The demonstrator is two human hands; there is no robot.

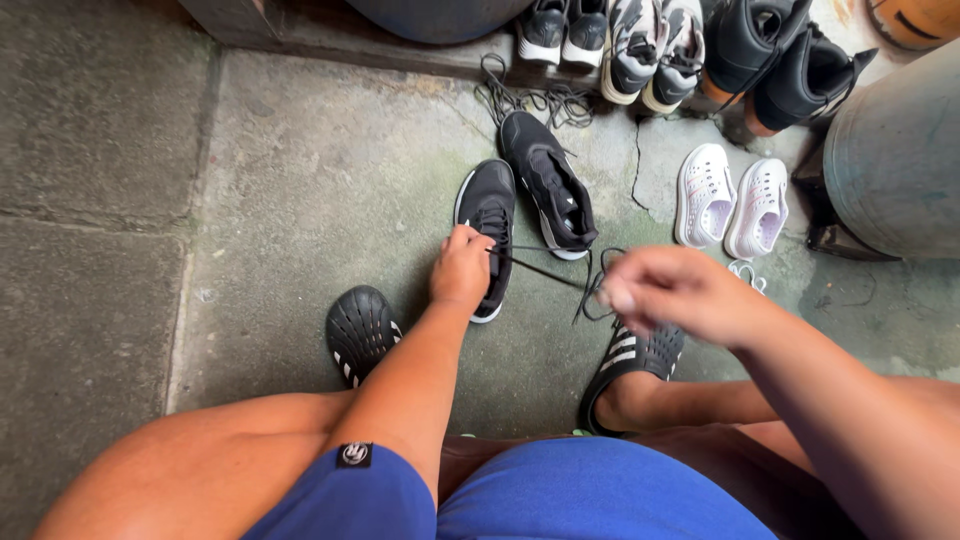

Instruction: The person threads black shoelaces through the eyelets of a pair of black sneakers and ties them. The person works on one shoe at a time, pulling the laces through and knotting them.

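Both hands on one black lace, pulled taut.
Left hand (462,270) pinches lace (540,268) at black sneaker (487,232); right hand (680,292), blurred, closed on its free end. Sneaker on concrete floor (300,180), its mate (548,182) just right, white shoes (730,205) far right.

Two black sneakers (520,215) in front of me. Two white perforated shoes (730,200) to the right. Back row: two black shoes (565,30), two grey-and-white trainers (655,55), two black high-tops (785,55). Two black clogs (362,330) on my feet. One loose tangle of laces (540,100).
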